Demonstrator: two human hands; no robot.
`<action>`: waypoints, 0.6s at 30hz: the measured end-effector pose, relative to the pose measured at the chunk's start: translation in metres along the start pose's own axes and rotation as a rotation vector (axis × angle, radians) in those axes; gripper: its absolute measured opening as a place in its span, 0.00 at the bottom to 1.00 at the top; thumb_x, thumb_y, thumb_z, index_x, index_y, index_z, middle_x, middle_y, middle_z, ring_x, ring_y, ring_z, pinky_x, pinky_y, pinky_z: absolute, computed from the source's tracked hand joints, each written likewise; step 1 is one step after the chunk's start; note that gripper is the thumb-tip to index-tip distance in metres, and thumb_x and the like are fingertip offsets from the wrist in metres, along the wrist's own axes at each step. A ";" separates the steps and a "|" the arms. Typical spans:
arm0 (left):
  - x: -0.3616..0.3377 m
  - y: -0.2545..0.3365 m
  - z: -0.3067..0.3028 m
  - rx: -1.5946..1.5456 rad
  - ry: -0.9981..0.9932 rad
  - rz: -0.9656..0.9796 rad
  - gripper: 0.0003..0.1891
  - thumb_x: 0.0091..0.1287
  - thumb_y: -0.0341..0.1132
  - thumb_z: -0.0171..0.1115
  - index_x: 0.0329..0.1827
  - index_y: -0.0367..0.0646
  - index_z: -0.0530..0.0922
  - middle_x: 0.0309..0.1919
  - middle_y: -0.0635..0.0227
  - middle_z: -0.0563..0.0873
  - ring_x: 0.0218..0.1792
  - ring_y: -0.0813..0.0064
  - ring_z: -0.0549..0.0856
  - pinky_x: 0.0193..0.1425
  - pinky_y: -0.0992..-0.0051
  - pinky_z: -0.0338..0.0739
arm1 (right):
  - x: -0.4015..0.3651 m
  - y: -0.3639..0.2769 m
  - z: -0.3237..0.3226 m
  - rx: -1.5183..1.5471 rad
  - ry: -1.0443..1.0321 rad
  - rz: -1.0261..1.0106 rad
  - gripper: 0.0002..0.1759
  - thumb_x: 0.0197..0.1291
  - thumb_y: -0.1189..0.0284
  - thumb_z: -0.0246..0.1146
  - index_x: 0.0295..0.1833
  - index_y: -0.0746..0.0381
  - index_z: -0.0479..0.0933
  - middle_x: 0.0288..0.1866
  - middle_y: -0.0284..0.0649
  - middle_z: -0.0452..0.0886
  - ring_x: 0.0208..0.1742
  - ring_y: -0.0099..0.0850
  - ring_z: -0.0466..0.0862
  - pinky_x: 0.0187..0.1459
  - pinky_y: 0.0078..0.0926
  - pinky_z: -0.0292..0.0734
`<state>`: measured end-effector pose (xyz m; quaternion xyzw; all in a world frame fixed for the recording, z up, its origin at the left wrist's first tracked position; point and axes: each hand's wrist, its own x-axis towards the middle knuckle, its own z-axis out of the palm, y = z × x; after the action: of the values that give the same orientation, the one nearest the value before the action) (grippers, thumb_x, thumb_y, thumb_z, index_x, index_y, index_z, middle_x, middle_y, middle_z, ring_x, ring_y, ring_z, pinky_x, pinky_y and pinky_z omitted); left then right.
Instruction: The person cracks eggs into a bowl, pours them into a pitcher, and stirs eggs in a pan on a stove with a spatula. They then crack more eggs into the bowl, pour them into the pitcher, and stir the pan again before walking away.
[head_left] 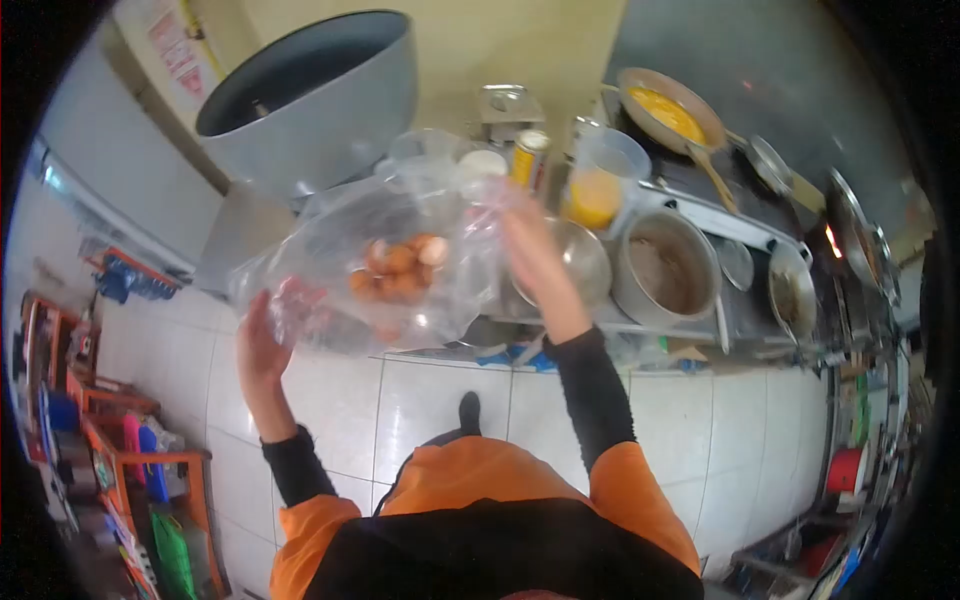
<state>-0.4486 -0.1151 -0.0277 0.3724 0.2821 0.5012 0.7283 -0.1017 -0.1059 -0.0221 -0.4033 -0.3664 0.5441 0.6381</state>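
Left hand [264,338], right hand [531,250] — one bag [325,240]

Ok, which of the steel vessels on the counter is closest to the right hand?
The steel bowl, partly hidden behind the right hand holding the plastic bag. The big pot with brownish contents sits farther right, the small pot beyond it.

No writing can be read anywhere. The wall notice [170,45] carries red marks too blurred to make out. The label on the yellow can [527,155] is likewise too small to tell.
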 end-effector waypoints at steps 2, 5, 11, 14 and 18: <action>-0.022 -0.013 0.015 -0.234 -0.300 -0.024 0.18 0.71 0.43 0.44 0.55 0.42 0.73 0.58 0.56 0.75 0.63 0.51 0.68 0.64 0.37 0.54 | -0.044 0.015 -0.016 0.176 -0.091 0.169 0.16 0.61 0.75 0.54 0.54 0.66 0.72 0.43 0.40 0.80 0.45 0.31 0.81 0.47 0.29 0.77; -0.047 -0.063 0.027 -0.571 -0.306 -0.062 0.16 0.70 0.39 0.45 0.56 0.43 0.74 0.52 0.53 0.79 0.63 0.49 0.67 0.67 0.42 0.55 | -0.120 0.045 -0.052 0.523 -0.136 0.480 0.15 0.62 0.71 0.57 0.53 0.65 0.73 0.43 0.40 0.80 0.45 0.30 0.82 0.44 0.26 0.79; -0.059 -0.176 0.042 -0.694 -0.064 -0.386 0.13 0.68 0.33 0.46 0.49 0.40 0.76 0.50 0.61 0.81 0.58 0.66 0.75 0.70 0.52 0.56 | -0.321 0.110 -0.162 0.124 -0.094 0.223 0.22 0.65 0.66 0.53 0.61 0.66 0.67 0.56 0.40 0.75 0.56 0.29 0.76 0.57 0.26 0.71; -0.089 -0.221 0.093 -0.615 -0.025 -0.545 0.12 0.65 0.32 0.48 0.48 0.38 0.75 0.45 0.62 0.82 0.50 0.68 0.80 0.69 0.55 0.59 | -0.422 0.153 -0.213 0.170 -0.002 0.550 0.23 0.66 0.65 0.51 0.63 0.65 0.66 0.59 0.39 0.74 0.57 0.28 0.75 0.59 0.25 0.69; -0.098 -0.320 0.071 -0.602 -0.262 -0.960 0.22 0.60 0.45 0.53 0.51 0.39 0.73 0.41 0.64 0.83 0.47 0.63 0.80 0.66 0.56 0.63 | -0.518 0.177 -0.241 0.476 0.332 0.524 0.23 0.67 0.63 0.51 0.64 0.62 0.65 0.57 0.38 0.74 0.56 0.29 0.75 0.56 0.27 0.72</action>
<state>-0.2602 -0.2964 -0.2484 0.0382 0.1722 0.1229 0.9766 -0.0263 -0.6320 -0.2967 -0.4062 -0.0065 0.6857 0.6039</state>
